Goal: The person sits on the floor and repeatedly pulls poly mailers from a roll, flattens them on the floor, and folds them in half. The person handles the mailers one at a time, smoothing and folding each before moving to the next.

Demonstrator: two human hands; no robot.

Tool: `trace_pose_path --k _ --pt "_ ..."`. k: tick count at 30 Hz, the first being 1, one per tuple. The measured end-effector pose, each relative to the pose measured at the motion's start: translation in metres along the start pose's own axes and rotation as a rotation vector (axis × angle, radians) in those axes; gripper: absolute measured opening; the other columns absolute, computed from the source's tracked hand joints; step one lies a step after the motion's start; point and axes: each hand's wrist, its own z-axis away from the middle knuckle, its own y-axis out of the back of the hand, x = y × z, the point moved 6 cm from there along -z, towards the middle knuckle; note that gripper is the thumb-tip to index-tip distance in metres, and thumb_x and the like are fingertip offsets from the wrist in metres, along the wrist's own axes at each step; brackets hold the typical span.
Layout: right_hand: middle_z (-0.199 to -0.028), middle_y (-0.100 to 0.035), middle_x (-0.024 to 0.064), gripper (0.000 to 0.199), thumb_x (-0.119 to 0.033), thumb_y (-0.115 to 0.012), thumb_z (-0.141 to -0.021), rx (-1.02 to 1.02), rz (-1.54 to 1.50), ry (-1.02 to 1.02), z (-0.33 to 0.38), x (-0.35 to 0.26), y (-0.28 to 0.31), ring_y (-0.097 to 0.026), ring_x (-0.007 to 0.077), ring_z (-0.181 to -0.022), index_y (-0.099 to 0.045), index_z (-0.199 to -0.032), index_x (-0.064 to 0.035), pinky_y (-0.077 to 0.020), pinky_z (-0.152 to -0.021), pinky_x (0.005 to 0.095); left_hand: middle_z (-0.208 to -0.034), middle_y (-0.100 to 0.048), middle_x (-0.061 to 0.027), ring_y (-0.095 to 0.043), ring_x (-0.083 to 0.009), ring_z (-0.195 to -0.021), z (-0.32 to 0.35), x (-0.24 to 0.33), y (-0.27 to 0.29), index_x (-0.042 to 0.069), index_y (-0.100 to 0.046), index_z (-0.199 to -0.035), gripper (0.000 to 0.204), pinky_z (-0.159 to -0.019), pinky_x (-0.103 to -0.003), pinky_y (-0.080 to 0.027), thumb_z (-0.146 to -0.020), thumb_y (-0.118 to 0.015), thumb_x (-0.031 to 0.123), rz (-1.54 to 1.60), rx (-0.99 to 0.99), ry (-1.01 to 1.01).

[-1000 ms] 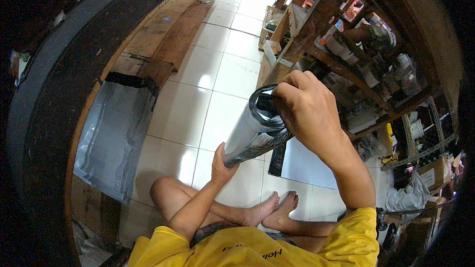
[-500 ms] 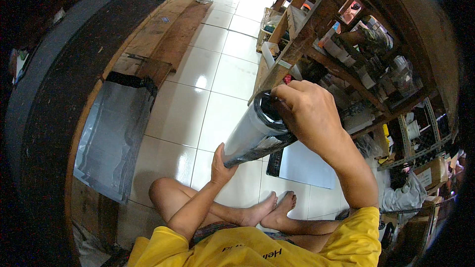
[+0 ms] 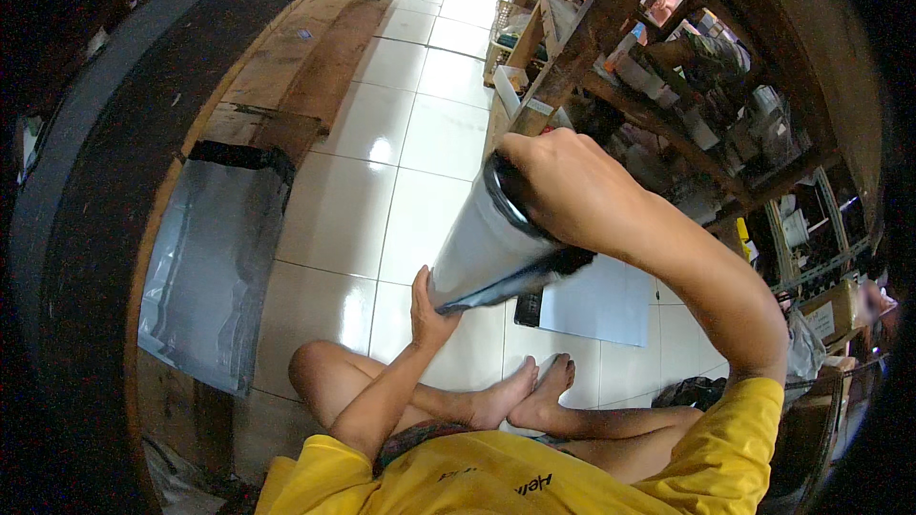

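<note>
A rolled bundle of grey plastic sheet with black edging [image 3: 487, 243], probably mailing bags, is held tilted in front of me above the floor. My left hand [image 3: 432, 313] is closed round its lower end, the thumb along its side. At the upper end my right hand [image 3: 563, 176] grips the black rim, knuckles up; its fingertips are hidden in or behind the roll's mouth. A loose black-edged flap hangs along the roll's right side. Beneath and to the right, a flat pale grey sheet with a black end [image 3: 601, 300] lies on the tiles.
At left, grey plastic bags with a black end [image 3: 215, 262] lie flat on wooden boards [image 3: 329, 67]. A dark curved edge [image 3: 105, 181] runs beside them. Cluttered wooden shelving [image 3: 582, 48] stands on the right, a basket [image 3: 500, 38] by it. My crossed legs [image 3: 477, 405] are below.
My right hand and the roll's upper end have moved slightly left and up, the right elbow swinging outward to the right. The left hand keeps its hold on the lower end.
</note>
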Motion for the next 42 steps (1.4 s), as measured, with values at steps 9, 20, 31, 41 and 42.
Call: trace_pose_path --k 9,20,31,41,42 --pt "-0.101 -0.067 0.0309 0.036 -0.005 -0.068 -0.08 -0.229 -0.039 -0.237 -0.005 0.017 0.004 -0.068 0.0455 -0.096 -0.054 -0.112 0.0047 -0.057 -0.08 0.0491 -0.138 -0.046 -0.0272 -0.05 -0.0454 -0.126 0.001 0.001 -0.004 -0.002 -0.031 -0.146 0.102 -0.107 -0.047 -0.045 -0.061 -0.087 0.001 -0.049 0.081 -0.034" --pt "-0.103 -0.067 0.0313 0.04 -0.005 -0.068 -0.08 -0.34 -0.065 -0.363 -0.003 0.006 0.009 -0.066 0.0451 -0.103 -0.052 -0.114 0.0069 -0.0544 -0.086 0.0477 -0.138 -0.043 -0.0294 -0.05 -0.0465 -0.125 -0.001 0.006 -0.003 0.0 -0.025 -0.149 0.11 -0.106 -0.048 -0.046 -0.061 -0.091 0.008 -0.143 0.127 -0.092" --pt "-0.104 -0.067 0.0313 0.032 -0.005 -0.063 -0.084 -0.309 -0.174 -0.344 -0.005 0.018 0.001 -0.067 0.044 -0.104 -0.055 -0.111 0.0093 -0.0546 -0.086 0.0469 -0.138 -0.045 -0.0282 -0.05 -0.0451 -0.126 -0.001 0.006 -0.007 -0.002 -0.026 -0.148 0.108 -0.106 -0.049 -0.045 -0.062 -0.09 0.008 -0.128 0.107 -0.085" --pt "-0.1 -0.067 0.0314 0.036 -0.009 -0.063 -0.088 -0.324 -0.128 -0.366 0.002 0.031 -0.014 -0.066 0.0463 -0.099 -0.045 -0.115 0.0051 -0.0534 -0.085 0.0458 -0.139 -0.045 -0.0279 -0.05 -0.0454 -0.125 -0.004 0.004 -0.008 -0.001 -0.027 -0.148 0.109 -0.106 -0.049 -0.045 -0.06 -0.091 0.008 -0.125 0.091 -0.063" --pt "-0.098 -0.067 0.0303 0.035 -0.01 -0.063 -0.089 -0.289 -0.136 -0.375 0.005 0.032 -0.011 -0.067 0.0445 -0.096 -0.046 -0.115 0.0052 -0.054 -0.083 0.0452 -0.139 -0.045 -0.0279 -0.05 -0.0455 -0.125 -0.004 0.004 -0.009 -0.001 -0.026 -0.148 0.11 -0.106 -0.049 -0.045 -0.06 -0.091 0.008 -0.116 0.091 -0.061"
